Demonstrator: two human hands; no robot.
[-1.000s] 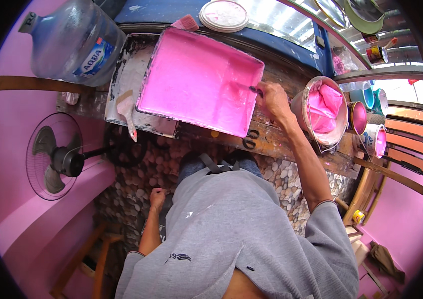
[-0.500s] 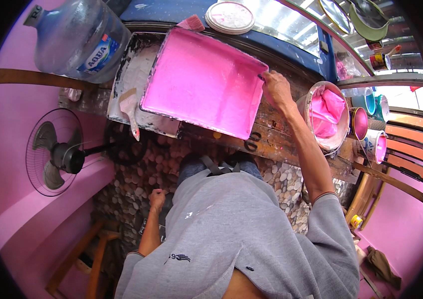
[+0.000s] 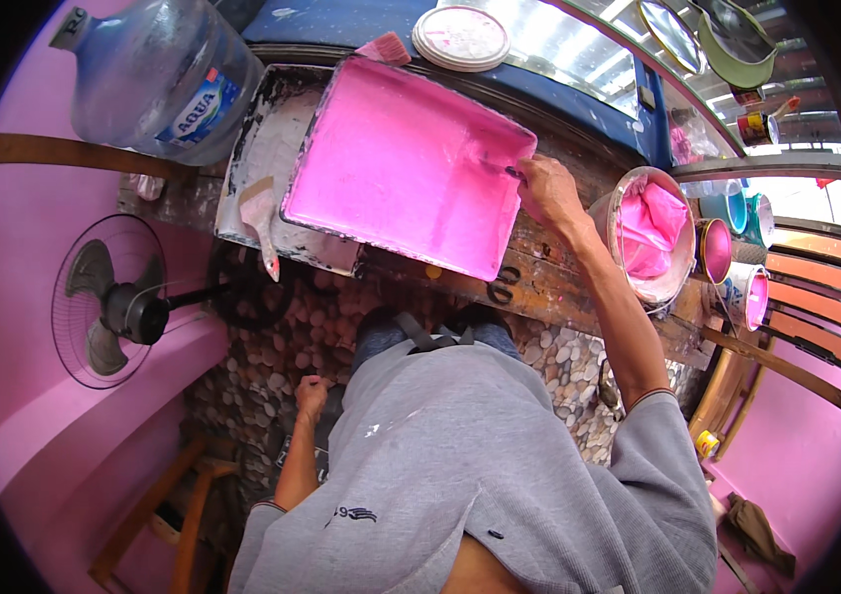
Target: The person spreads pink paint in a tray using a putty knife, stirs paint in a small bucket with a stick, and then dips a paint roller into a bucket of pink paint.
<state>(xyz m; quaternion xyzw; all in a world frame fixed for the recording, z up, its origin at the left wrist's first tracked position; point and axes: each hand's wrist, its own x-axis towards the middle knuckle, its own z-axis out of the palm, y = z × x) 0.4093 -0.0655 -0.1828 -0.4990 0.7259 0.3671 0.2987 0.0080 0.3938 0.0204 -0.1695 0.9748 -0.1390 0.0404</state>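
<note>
My right hand (image 3: 549,191) is closed around a paint tool with a short dark handle (image 3: 515,172), at the right rim of a large tray of pink paint (image 3: 391,168). The tool's head is coated pink and blends into the paint, so its kind is unclear. The pink tray rests partly over a second tray smeared with whitish paint (image 3: 287,134). Across that one's front lies a paintbrush (image 3: 259,223) with pale bristles. Down at my left side, away from the bench, my left hand (image 3: 313,394) is closed; what it holds, if anything, is hidden.
Right of the tray stands a bucket with a pink bag (image 3: 652,223), beside several paint cans (image 3: 715,247). A pink brush (image 3: 385,48) and stacked white lids (image 3: 460,38) lie behind. At left are a big water bottle (image 3: 158,89) and a fan (image 3: 108,302).
My right hand has shifted slightly down toward me at the tray's right rim, turning the tool so that more of it shows over the paint. My left hand has barely moved.
</note>
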